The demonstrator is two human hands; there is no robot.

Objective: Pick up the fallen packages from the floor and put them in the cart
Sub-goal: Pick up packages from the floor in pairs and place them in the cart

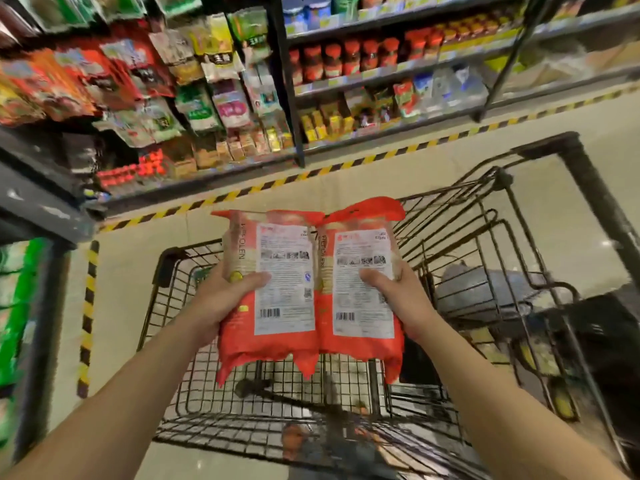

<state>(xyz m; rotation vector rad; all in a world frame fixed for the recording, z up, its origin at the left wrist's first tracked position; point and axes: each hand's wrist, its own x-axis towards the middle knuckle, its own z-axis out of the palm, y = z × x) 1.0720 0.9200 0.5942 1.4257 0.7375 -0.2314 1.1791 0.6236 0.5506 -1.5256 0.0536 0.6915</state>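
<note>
I hold two red packages side by side above the black wire cart [166, 299], their white back labels facing me. My left hand [221, 299] grips the left package [277, 289] along its left edge, thumb across the label. My right hand [401, 296] grips the right package [363, 292] along its right edge, thumb on the label. The two packages touch along their inner edges. The cart's wire basket lies directly below them.
Store shelves [207, 109] packed with bagged and jarred goods rise ahead and to the left. Yellow-black hazard tape [311, 174] lines the floor at the shelf base. A second cart [571, 168] with a grey item inside stands to the right.
</note>
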